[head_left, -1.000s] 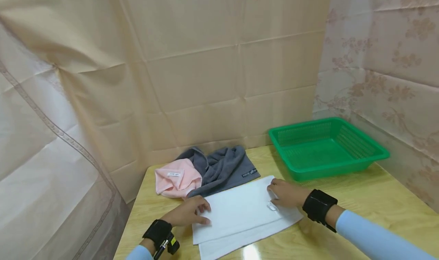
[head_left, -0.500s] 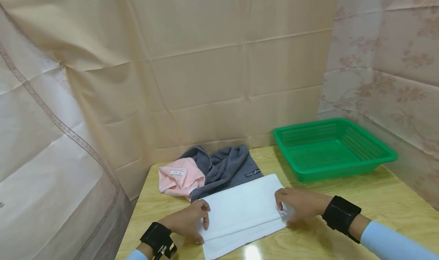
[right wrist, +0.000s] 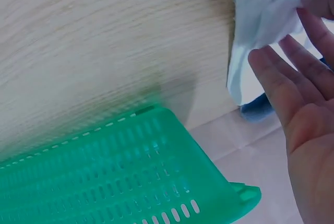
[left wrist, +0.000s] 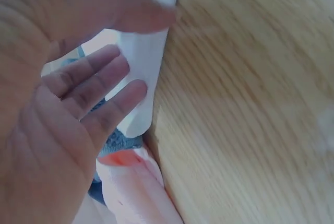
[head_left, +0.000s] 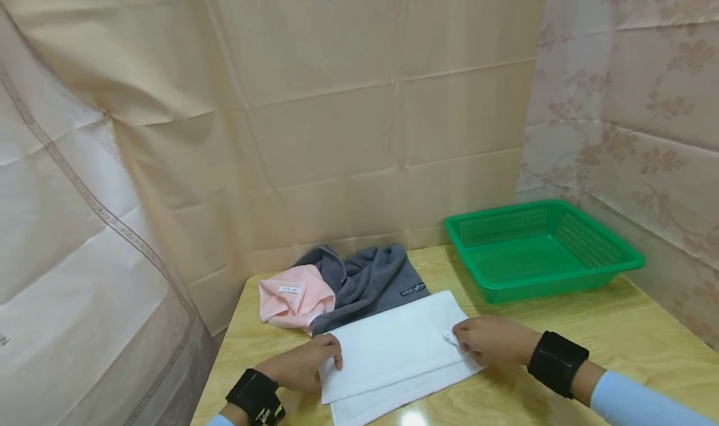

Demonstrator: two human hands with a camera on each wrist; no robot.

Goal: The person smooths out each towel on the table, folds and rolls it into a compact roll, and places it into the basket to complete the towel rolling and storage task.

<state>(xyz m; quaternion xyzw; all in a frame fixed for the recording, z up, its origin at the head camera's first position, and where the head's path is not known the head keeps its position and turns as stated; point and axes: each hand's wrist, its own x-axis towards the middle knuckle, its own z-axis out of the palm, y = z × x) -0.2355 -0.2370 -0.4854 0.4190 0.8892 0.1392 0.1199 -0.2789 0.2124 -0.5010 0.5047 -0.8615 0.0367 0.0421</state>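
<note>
A folded white towel [head_left: 393,345] lies on the table, its lower layer showing along the near edge and a small tag [head_left: 449,337] by its right end. My left hand [head_left: 303,360] rests at the towel's left edge. In the left wrist view its fingers [left wrist: 112,106] are loosely bent, with the thumb well apart from them. At the right end, my right hand [head_left: 497,342] pinches the towel beside the tag between thumb and index finger. The right wrist view shows the other fingers [right wrist: 276,78] spread along the towel's edge.
Behind the white towel lie a crumpled grey towel [head_left: 371,282] and a pink cloth [head_left: 298,301] with a white label. A green plastic basket [head_left: 539,285] stands at the back right of the wooden table [head_left: 595,351]. Beige sheets [head_left: 326,133] hang behind.
My right hand moved from on top of the towel near its tag to the right edge, briefly covering the tag. The left hand shifted slightly nearer along the left edge.
</note>
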